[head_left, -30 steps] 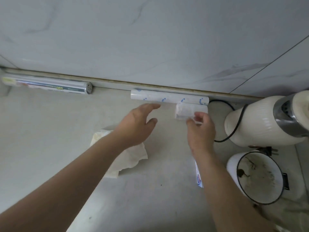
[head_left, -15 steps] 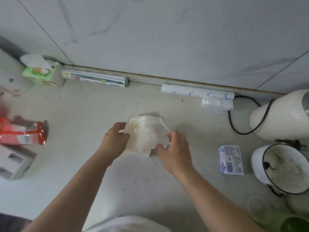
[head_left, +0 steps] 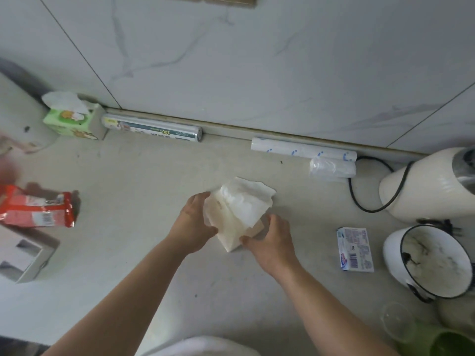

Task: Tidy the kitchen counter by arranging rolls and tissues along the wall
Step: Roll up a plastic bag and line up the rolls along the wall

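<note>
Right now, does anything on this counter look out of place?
Yes: the tissue pack, held by the left hand and right hand, is mid-counter, away from the wall, crumpled tissue bulging out.

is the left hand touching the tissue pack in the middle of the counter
Touching. The head view shows the left hand gripping the left side of the tissue pack, no gap between them.

Rolls: 3, all at far wall – printed roll (head_left: 151, 131), blue-marked white roll (head_left: 303, 151), short clear roll (head_left: 332, 168). Tissues: 2 – green tissue box (head_left: 70, 123) far left, soft tissue pack (head_left: 241, 209) mid desk. 1 red packet (head_left: 36, 210), 1 small blue box (head_left: 356, 249), 1 kettle (head_left: 431, 194), 1 white pot (head_left: 392, 253), 1 clear cup (head_left: 397, 322). Hands: 2 – left hand (head_left: 192, 222), right hand (head_left: 272, 237).
</note>
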Demonstrator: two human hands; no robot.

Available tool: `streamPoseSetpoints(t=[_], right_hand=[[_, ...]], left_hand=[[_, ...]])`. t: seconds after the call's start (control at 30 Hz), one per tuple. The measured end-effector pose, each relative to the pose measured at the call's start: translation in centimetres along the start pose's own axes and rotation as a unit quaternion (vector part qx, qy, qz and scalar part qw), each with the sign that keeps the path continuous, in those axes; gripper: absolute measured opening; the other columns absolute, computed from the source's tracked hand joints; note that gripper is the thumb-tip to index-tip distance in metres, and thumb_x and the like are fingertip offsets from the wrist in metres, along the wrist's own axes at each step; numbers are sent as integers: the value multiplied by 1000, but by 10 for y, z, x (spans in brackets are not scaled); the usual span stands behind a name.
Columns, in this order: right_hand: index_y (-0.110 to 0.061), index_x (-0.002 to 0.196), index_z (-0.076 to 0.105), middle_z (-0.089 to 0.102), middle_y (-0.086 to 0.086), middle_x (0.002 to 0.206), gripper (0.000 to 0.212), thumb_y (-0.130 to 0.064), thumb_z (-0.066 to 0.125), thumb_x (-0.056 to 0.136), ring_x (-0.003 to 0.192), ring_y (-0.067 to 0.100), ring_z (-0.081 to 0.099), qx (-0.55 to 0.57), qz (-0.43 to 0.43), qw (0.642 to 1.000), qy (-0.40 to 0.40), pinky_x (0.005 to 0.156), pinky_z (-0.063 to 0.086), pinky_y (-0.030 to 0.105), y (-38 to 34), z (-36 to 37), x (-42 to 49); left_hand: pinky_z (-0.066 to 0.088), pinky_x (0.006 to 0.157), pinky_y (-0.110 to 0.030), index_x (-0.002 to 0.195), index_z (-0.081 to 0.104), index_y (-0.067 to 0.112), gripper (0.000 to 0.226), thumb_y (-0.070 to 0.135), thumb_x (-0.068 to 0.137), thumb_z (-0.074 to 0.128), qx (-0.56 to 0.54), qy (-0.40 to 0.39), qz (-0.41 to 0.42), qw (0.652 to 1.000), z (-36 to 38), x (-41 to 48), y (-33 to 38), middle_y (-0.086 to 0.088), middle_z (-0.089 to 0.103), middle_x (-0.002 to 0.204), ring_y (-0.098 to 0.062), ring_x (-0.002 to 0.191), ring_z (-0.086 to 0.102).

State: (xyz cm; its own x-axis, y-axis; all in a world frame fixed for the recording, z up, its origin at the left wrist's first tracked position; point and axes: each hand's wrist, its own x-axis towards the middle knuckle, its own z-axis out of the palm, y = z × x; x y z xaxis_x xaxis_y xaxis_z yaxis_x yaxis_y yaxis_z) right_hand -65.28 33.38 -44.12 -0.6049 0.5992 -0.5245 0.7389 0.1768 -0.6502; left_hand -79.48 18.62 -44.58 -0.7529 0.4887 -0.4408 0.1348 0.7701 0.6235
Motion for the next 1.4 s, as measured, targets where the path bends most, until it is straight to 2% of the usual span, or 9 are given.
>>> streamPoseSetpoints(t=[0.27, 0.37, 0.5, 0.67, 0.8, 0.93, 1.1, 1.3, 1.4], right_hand=[[-29, 112, 64, 69, -7, 110, 60, -52, 79, 59, 104, 13, 65, 148, -5, 988, -41, 88, 56, 38, -16, -5, 15], [-34, 104, 69, 75, -14, 98, 41, -44, 81, 66, 90, 4, 70, 230, 14, 972, -51, 80, 58, 33, -17, -13, 24], [-31, 100, 73, 76, -13, 94, 34, -43, 77, 69, 87, 6, 72, 214, 18, 975, -59, 84, 60, 40, -13, -22, 32], [-38, 98, 71, 75, -16, 93, 29, -41, 75, 70, 84, 2, 70, 202, -12, 979, -23, 74, 56, 31, -13, -34, 43], [-32, 97, 69, 74, -12, 93, 29, -43, 69, 71, 87, 8, 69, 179, -15, 984, 12, 81, 59, 40, -18, -49, 61], [-30, 97, 69, 73, -10, 92, 26, -37, 71, 72, 84, 7, 70, 177, -23, 983, 30, 81, 60, 42, -28, -69, 80], [-31, 94, 68, 73, -11, 93, 20, -30, 73, 75, 84, 5, 69, 171, -58, 982, 47, 81, 60, 39, -42, -92, 104], [-37, 91, 63, 66, -6, 108, 18, -25, 71, 81, 102, 13, 61, 138, -135, 979, 56, 90, 51, 34, -52, -104, 121], [-34, 103, 68, 65, -7, 117, 23, -25, 72, 82, 111, 11, 60, 139, -133, 981, 34, 97, 50, 35, -47, -102, 124]], left_hand=[[47, 104, -42, 146, 44, 22, 84, 26, 74, 86, 48, -16, 29, 998, 0, 30, 12, -4, 53, 137, -26, 127, 50], [49, 97, -41, 137, 55, 21, 64, 26, 78, 82, 64, -15, 39, 997, 4, 37, 14, -3, 56, 123, -27, 118, 53], [42, 78, -30, 118, 64, 17, 35, 22, 86, 75, 46, 17, 39, 998, 9, 45, 15, 2, 55, 103, -21, 95, 55], [45, 66, -24, 94, 63, 22, 4, 22, 91, 65, -2, 56, 16, 998, 15, 55, 26, 2, 64, 92, -21, 85, 61], [59, 78, -47, 94, 63, 18, 3, 21, 93, 64, -48, 46, 4, 998, 22, 65, 47, -1, 67, 91, -29, 82, 69], [60, 77, -50, 93, 60, 15, 4, 17, 93, 64, -83, 54, 1, 995, 28, 78, 69, -4, 67, 89, -31, 81, 69], [64, 73, -48, 96, 58, 17, 5, 20, 96, 63, -127, 64, -16, 990, 32, 97, 86, 0, 64, 92, -20, 74, 71], [64, 73, -47, 94, 57, 20, 8, 24, 96, 63, -151, 71, -23, 986, 34, 113, 93, 5, 61, 93, -17, 71, 72], [55, 74, -29, 109, 58, 24, 29, 28, 84, 73, -98, 55, -14, 994, 35, 119, 89, 7, 62, 105, -6, 89, 63]])
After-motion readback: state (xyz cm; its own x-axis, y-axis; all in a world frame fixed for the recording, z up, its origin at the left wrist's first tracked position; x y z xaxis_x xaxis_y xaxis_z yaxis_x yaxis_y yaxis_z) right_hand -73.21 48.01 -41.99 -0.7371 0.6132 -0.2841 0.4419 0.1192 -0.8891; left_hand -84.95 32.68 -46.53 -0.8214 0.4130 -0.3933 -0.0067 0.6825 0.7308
